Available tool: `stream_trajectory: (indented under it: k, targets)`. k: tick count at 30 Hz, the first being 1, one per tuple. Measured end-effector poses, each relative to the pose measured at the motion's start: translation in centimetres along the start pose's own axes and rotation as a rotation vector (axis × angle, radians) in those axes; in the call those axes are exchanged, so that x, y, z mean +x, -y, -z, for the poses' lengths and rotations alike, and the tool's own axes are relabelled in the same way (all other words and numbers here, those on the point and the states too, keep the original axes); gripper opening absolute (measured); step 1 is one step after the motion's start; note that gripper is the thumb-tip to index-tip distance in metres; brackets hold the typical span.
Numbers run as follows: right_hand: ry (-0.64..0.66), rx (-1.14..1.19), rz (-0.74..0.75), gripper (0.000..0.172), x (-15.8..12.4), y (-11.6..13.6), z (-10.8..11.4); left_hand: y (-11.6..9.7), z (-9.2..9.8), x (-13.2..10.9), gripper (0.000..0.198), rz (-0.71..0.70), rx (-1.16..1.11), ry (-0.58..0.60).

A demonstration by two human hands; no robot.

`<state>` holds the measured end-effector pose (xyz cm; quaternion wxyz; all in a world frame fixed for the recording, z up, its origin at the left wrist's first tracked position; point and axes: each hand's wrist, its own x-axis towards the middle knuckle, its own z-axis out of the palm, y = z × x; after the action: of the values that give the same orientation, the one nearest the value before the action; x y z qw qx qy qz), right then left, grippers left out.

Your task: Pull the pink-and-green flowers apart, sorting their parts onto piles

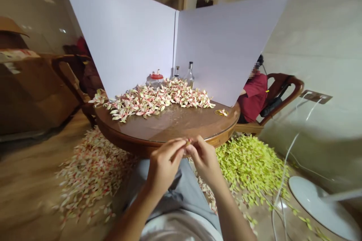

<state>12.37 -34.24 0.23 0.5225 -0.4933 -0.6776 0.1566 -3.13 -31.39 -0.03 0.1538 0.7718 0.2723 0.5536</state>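
Pink-red and yellowish, a small piece was pinched between the fingertips of the left hand and the right hand, near the close edge of the wooden table; its shape was too small to tell. Cream-and-pink petals lay heaped around a clear jar with a red lid. The jar's contents and those of a dark-capped bottle were unclear.

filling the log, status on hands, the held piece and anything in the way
Left hand, right hand close together, pinching small reddish piece. Flower heap beyond, on table. Panels behind heap, nothing seen blocking hands.
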Motion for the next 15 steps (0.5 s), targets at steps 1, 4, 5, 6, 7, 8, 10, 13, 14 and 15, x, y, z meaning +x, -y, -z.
stream_trajectory:
  k: [1, 4, 5, 6, 7, 8, 10, 13, 14, 15]
  targets:
    - [0.006, -0.012, 0.021, 0.022, 1.2, -0.2, 0.2, 0.8, 0.3, 1.1, 0.024, 0.046, -0.050, 0.039]
    - [0.031, -0.030, 0.074, 0.027, 5.8, -1.1, 0.8, 4.2, 0.5, 5.2, 0.027, 0.198, -0.266, 0.120]
    - [0.037, -0.025, 0.094, 0.028, 7.4, -1.6, 0.9, 5.5, 0.3, 6.6, 0.032, 0.244, -0.363, 0.113]
    - [0.040, -0.019, 0.114, 0.029, 8.9, -2.0, 1.0, 6.8, 0.0, 7.9, 0.038, 0.289, -0.463, 0.108]
    - [0.044, -0.026, 0.135, 0.031, 10.2, -2.6, 1.0, 8.0, -0.4, 9.2, 0.042, 0.299, -0.498, 0.116]
    - [0.029, -0.034, 0.148, 0.032, 11.5, -3.1, 0.8, 9.2, -0.7, 10.2, 0.045, 0.308, -0.518, 0.105]
    - [0.023, -0.036, 0.142, 0.031, 13.3, -4.4, 0.2, 11.4, -1.6, 11.6, 0.047, 0.329, -0.546, 0.066]
    - [0.009, -0.010, 0.099, 0.028, 14.4, -6.7, -1.3, 14.0, -3.2, 11.7, 0.043, 0.376, -0.578, -0.016]
    - [0.000, 0.004, 0.083, 0.027, 14.4, -7.4, -1.8, 14.8, -3.7, 11.4, 0.041, 0.393, -0.586, -0.043]
    - [-0.009, 0.023, 0.067, 0.027, 14.2, -8.2, -2.4, 15.4, -4.3, 10.9, 0.039, 0.411, -0.594, -0.069]
